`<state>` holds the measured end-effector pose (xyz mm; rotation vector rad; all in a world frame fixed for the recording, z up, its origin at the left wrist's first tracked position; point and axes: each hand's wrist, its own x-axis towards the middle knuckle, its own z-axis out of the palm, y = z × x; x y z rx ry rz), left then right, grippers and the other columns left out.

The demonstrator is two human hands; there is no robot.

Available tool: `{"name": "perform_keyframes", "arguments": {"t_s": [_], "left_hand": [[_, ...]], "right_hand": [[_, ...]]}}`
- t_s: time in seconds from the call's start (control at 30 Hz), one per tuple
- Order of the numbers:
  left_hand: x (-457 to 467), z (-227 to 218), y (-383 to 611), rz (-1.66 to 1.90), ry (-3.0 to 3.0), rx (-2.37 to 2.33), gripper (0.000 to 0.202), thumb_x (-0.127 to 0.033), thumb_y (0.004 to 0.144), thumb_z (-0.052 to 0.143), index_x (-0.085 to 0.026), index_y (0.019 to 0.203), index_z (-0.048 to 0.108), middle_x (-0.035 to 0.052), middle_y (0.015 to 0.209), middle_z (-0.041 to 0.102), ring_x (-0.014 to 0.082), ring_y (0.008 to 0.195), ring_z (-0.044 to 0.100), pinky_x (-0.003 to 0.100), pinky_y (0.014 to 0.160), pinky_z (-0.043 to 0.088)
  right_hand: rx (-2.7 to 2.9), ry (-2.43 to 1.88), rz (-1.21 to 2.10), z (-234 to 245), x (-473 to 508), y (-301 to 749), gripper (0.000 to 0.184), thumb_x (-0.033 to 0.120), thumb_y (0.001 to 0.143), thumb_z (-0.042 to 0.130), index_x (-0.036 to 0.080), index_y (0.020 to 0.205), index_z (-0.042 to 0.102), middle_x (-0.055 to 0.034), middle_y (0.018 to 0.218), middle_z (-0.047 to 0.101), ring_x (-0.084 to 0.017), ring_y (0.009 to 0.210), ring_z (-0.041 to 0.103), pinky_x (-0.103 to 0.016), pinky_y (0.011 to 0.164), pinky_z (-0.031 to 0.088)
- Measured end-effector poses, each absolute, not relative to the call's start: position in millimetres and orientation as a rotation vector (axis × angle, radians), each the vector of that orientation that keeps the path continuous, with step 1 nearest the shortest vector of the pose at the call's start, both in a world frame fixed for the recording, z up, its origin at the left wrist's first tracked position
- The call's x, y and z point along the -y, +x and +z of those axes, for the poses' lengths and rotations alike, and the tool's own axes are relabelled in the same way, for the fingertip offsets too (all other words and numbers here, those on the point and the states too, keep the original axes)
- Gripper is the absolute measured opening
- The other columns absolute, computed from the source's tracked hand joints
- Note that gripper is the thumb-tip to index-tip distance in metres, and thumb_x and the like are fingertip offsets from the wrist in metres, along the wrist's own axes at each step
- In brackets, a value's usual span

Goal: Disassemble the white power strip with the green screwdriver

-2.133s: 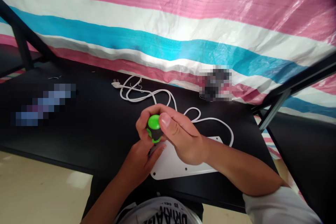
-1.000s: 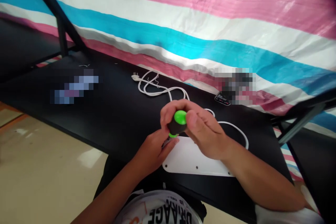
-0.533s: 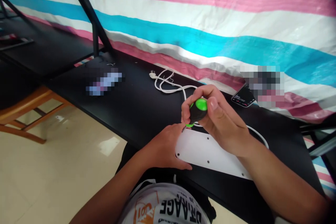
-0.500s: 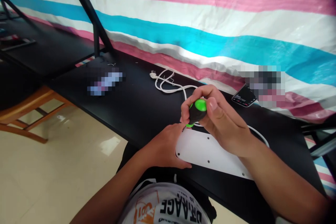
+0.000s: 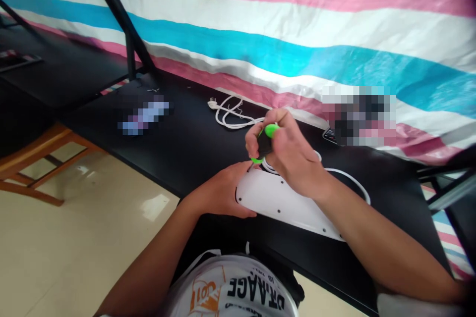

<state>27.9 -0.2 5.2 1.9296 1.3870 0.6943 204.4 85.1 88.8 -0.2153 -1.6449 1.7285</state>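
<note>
My right hand (image 5: 293, 153) is wrapped round the green-and-black handle of a screwdriver (image 5: 265, 142). The shaft slants down to the far left corner of a white power strip (image 5: 275, 195), which lies with its screw-holed back facing up. Whether the tip sits in a screw there is too small to tell. Clasping the left end of the strip is my left hand (image 5: 223, 190), thumb on the near edge and fingers at the far side. My right forearm covers the strip's right end. A white power cord (image 5: 234, 126) with a plug (image 5: 212, 103) runs behind the hands.
Blurred-out items lie at the left and back right of the black table (image 5: 156, 158), with a phone (image 5: 329, 134) edge showing at the right. A striped plastic sheet (image 5: 238, 44) hangs behind. A wooden chair (image 5: 40, 163) stands left, and black metal frame bars (image 5: 119, 15) rise beside the table.
Both hands, the screwdriver and the power strip have shifted slightly left and away from my body. More of the screwdriver's shaft shows now. The view has turned a little.
</note>
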Motion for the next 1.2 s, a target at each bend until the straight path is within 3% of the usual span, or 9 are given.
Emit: {"name": "perform_keyframes", "arguments": {"t_s": [0.1, 0.27, 0.43, 0.57, 0.73, 0.87, 0.97, 1.1, 1.2], "left_hand": [[-1.8, 4.1, 24.0, 0.696, 1.931, -1.392, 0.104, -0.043, 0.063, 0.096, -0.021, 0.152, 0.048, 0.0158, 0.146, 0.062, 0.0383, 0.134, 0.061, 0.054, 0.115, 0.049], [-7.8, 1.6, 17.2, 0.731, 1.978, -1.361, 0.104, -0.04, 0.064, 0.095, -0.022, 0.153, 0.046, 0.0145, 0.15, 0.06, 0.0354, 0.137, 0.06, 0.05, 0.118, 0.047], [-8.7, 1.2, 18.0, 0.727, 1.959, -1.379, 0.102, -0.04, 0.066, 0.094, -0.022, 0.153, 0.045, 0.0152, 0.151, 0.058, 0.0367, 0.137, 0.059, 0.052, 0.117, 0.048], [-7.6, 1.0, 19.4, 0.72, 1.929, -1.362, 0.1, -0.039, 0.068, 0.093, -0.024, 0.154, 0.045, 0.0148, 0.153, 0.057, 0.0375, 0.138, 0.058, 0.052, 0.115, 0.049], [-7.2, -0.6, 19.3, 0.697, 1.908, -1.368, 0.106, -0.042, 0.068, 0.094, -0.025, 0.157, 0.037, 0.0142, 0.158, 0.052, 0.0369, 0.143, 0.053, 0.054, 0.121, 0.042], [-7.6, -3.2, 18.1, 0.654, 1.902, -1.389, 0.109, -0.046, 0.067, 0.094, -0.024, 0.157, 0.036, 0.0148, 0.158, 0.051, 0.0396, 0.144, 0.05, 0.057, 0.122, 0.04], [-7.0, -4.4, 17.8, 0.674, 1.899, -1.385, 0.111, -0.046, 0.067, 0.094, -0.025, 0.159, 0.035, 0.0141, 0.159, 0.05, 0.0396, 0.145, 0.05, 0.056, 0.123, 0.04], [-6.1, -2.7, 19.0, 0.721, 1.9, -1.363, 0.107, -0.043, 0.067, 0.095, -0.027, 0.157, 0.039, 0.0119, 0.158, 0.052, 0.0381, 0.145, 0.051, 0.054, 0.123, 0.04], [-6.4, -2.1, 19.4, 0.729, 1.903, -1.353, 0.105, -0.041, 0.067, 0.095, -0.029, 0.156, 0.042, 0.0104, 0.158, 0.052, 0.0366, 0.144, 0.052, 0.053, 0.123, 0.04]], "right_hand": [[1.704, -0.15, 1.754, 94.9, -96.9, 199.7, 0.031, 0.053, 0.103, 0.061, 0.026, 0.109, 0.046, 0.0008, 0.095, 0.062, -0.012, 0.083, 0.061, -0.026, 0.07, 0.052], [1.744, -0.128, 1.87, 103.0, -116.5, 189.2, 0.041, 0.063, 0.1, 0.058, 0.021, 0.103, 0.061, -0.0044, 0.1, 0.063, -0.014, 0.086, 0.065, -0.027, 0.072, 0.055], [1.643, -0.12, 1.818, 94.4, -111.5, 183.0, 0.04, 0.066, 0.097, 0.062, 0.029, 0.105, 0.05, 0.0013, 0.082, 0.06, -0.015, 0.073, 0.058, -0.03, 0.069, 0.053], [1.647, -0.107, 1.8, 92.7, -110.7, 183.5, 0.04, 0.056, 0.092, 0.074, 0.028, 0.104, 0.049, 0.0012, 0.093, 0.065, -0.013, 0.078, 0.061, -0.03, 0.073, 0.055], [1.611, 0.019, 1.846, 93.3, -115.9, 181.6, 0.032, 0.051, 0.104, 0.059, 0.02, 0.107, 0.064, -0.0029, 0.097, 0.063, -0.012, 0.08, 0.062, -0.028, 0.073, 0.052], [1.587, -0.03, 1.843, 86.4, -114.1, 179.3, 0.034, 0.057, 0.104, 0.055, 0.024, 0.116, 0.053, 0.001, 0.084, 0.062, -0.012, 0.069, 0.056, -0.025, 0.058, 0.044], [1.585, -0.028, 1.85, 85.2, -113.8, 179.8, 0.034, 0.056, 0.101, 0.063, 0.028, 0.107, 0.045, 0.0022, 0.086, 0.063, -0.012, 0.07, 0.058, -0.024, 0.057, 0.044], [1.601, 0.045, 1.913, 91.4, -116.6, 181.7, 0.025, 0.048, 0.104, 0.061, 0.024, 0.102, 0.054, 0.0003, 0.089, 0.062, -0.013, 0.076, 0.062, -0.029, 0.07, 0.053], [1.601, 0.013, 1.916, 92.4, -117.8, 182.0, 0.029, 0.051, 0.106, 0.054, 0.023, 0.098, 0.057, 0.0001, 0.083, 0.06, -0.012, 0.072, 0.059, -0.028, 0.066, 0.051]]}}
